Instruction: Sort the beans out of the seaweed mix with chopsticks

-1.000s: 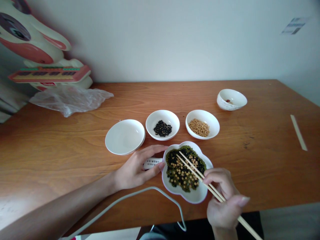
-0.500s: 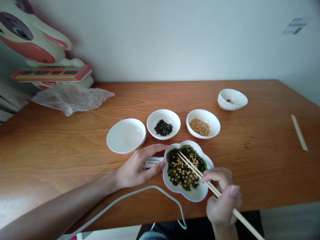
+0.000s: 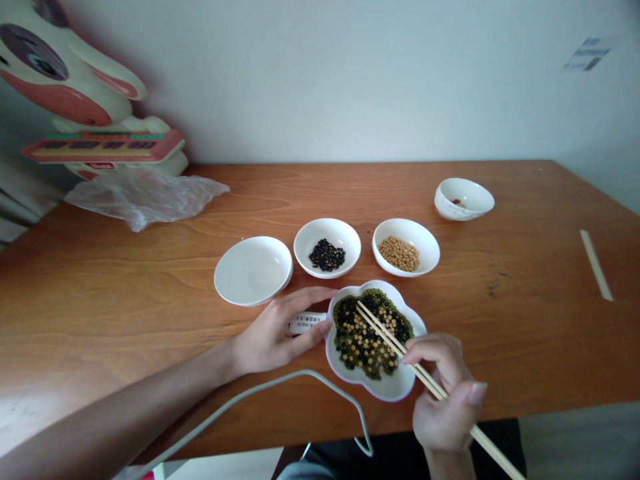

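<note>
Touching dish [image 3: 400,385]: left hand [image 3: 273,337], open, 9 o'clock
Gripping chopsticks [image 3: 427,380]: right hand [image 3: 445,397], 4 o'clock
Desk [image 3: 525,327]: edge 6 o'clock, expanse 3 o'clock

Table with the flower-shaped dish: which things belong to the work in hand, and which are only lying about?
Seem part of the work:
left hand, touching flower-shaped dish
right hand, holding chopsticks
bowl of black beans
bowl of tan beans
left white bowl

Seem just lying about:
plastic bag
animal-shaped toy
pale strip
far white bowl (less sure)
</note>
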`<move>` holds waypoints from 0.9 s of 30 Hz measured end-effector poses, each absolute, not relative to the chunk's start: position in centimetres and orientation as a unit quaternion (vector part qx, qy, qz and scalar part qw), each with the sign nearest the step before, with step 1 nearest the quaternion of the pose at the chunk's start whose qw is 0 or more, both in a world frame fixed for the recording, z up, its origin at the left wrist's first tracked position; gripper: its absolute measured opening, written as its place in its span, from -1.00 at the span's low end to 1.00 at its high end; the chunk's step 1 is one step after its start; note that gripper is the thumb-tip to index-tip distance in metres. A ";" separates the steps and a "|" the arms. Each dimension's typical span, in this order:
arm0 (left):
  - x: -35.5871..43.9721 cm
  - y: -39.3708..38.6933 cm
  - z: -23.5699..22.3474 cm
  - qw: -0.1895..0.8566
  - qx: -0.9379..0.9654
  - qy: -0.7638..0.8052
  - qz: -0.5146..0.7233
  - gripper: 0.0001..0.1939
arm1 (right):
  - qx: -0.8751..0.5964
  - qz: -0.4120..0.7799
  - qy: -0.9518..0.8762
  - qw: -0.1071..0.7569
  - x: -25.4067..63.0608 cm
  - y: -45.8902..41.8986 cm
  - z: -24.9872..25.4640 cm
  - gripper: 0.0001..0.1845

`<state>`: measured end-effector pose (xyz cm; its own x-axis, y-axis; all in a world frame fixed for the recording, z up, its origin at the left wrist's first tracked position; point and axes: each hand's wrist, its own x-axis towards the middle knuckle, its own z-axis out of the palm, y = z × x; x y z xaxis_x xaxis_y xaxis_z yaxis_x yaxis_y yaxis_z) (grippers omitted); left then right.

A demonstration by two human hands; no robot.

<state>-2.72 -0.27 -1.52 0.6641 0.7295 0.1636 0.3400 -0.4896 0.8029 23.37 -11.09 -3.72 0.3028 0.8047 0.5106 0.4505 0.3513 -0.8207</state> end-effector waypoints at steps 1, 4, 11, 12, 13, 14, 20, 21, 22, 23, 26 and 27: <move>-2.7 -0.3 -1.5 0.387 0.826 0.324 0.251 -0.46 | -0.549 0.151 -0.571 0.591 23.4 -11.1 -3.6 -0.22; -2.7 -0.3 -1.5 0.388 0.826 0.323 0.252 -0.45 | -0.549 0.152 -0.579 0.584 23.4 -11.0 -3.7 -0.21; -2.7 -0.2 -1.7 0.391 0.824 0.319 0.257 -0.41 | -0.554 0.132 -0.592 0.571 23.5 -11.0 -4.0 -0.21; -2.7 -0.2 -1.7 0.391 0.824 0.319 0.256 -0.41 | -0.552 0.130 -0.593 0.571 23.5 -11.0 -4.0 -0.22; -2.7 -0.2 -1.7 0.392 0.824 0.319 0.255 -0.41 | -0.550 0.129 -0.595 0.572 23.6 -11.0 -4.0 -0.23; -2.7 -0.3 -1.7 0.391 0.825 0.319 0.255 -0.41 | -0.549 0.127 -0.596 0.572 23.6 -11.0 -4.0 -0.24; -2.8 -0.3 -1.7 0.393 0.824 0.324 0.251 -0.44 | -0.540 0.113 -0.601 0.578 23.6 -10.9 -4.1 -0.32; -2.8 -0.3 -1.7 0.393 0.823 0.324 0.250 -0.45 | -0.540 0.112 -0.601 0.578 23.6 -10.9 -4.1 -0.33; -2.8 -0.3 -1.7 0.394 0.823 0.324 0.249 -0.45 | -0.539 0.109 -0.602 0.578 23.7 -10.8 -4.0 -0.33; -2.8 -0.3 -1.7 0.395 0.823 0.323 0.249 -0.45 | -0.538 0.106 -0.607 0.575 23.7 -10.8 -4.0 -0.33; -2.8 -0.3 -1.7 0.394 0.824 0.324 0.247 -0.45 | -0.531 0.093 -0.632 0.558 23.8 -10.8 -3.6 -0.32; -2.8 -0.3 -1.7 0.393 0.825 0.324 0.246 -0.45 | -0.530 0.091 -0.637 0.552 23.9 -10.8 -3.5 -0.31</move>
